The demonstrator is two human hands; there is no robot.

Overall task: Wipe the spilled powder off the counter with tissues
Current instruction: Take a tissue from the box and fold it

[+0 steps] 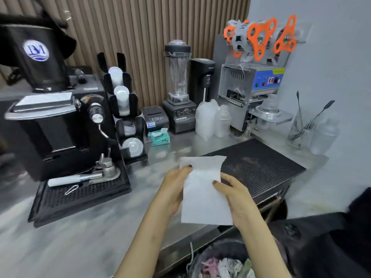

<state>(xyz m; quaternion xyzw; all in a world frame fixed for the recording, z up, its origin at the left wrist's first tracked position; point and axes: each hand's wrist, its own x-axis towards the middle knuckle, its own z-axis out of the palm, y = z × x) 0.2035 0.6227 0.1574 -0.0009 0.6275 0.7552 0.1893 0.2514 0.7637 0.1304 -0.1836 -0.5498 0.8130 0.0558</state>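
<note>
down below the near edge of the bench point(90, 237), a bin point(220, 263) holds crumpled scraps. just above it the left hand point(174, 189) and right hand point(239, 199) hold one white tissue point(202, 193) spread between them over that edge, each thumb pinching a side. beyond the right hand lies a black mesh mat point(261, 163). further back a teal tissue pack point(159, 137) sits before a receipt printer point(155, 117), and a blender point(178, 87) stands near the back edge.
</note>
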